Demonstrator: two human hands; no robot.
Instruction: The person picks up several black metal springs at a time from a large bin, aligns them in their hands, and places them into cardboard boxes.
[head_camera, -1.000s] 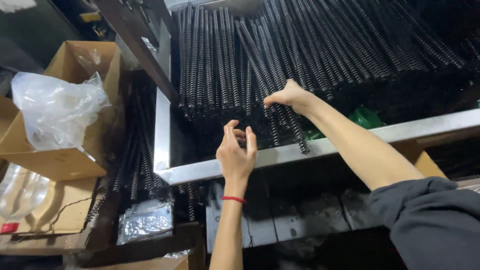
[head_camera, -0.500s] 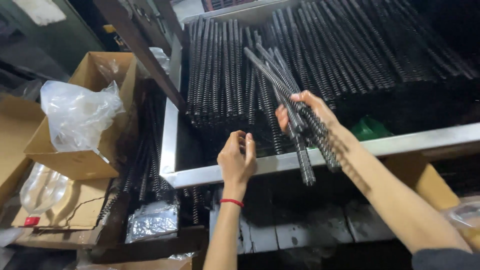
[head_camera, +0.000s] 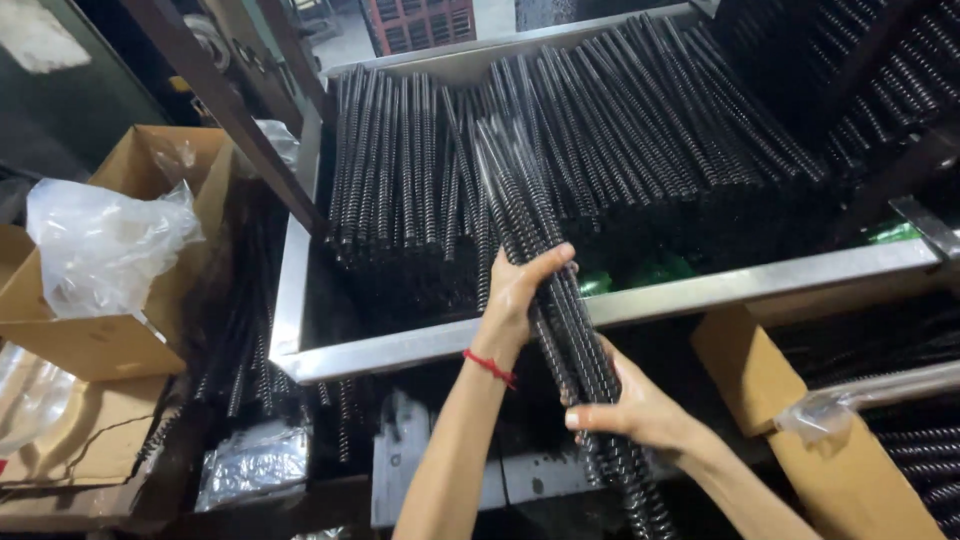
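1. My left hand (head_camera: 520, 295) and right hand (head_camera: 630, 405) both close around a bundle of long black coiled metal springs (head_camera: 545, 260), lifted above the steel-rimmed tray (head_camera: 700, 290).
2. Gripping evenly should keep the coils from snagging.

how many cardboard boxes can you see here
3: an open cardboard box with a plastic bag at left, a flattened box below it, a box lower right under the tray. More may be hidden.

A bundle of long black coiled springs (head_camera: 545, 270) slants over the metal tray's front rim (head_camera: 700, 290), upper ends above the stacked springs.
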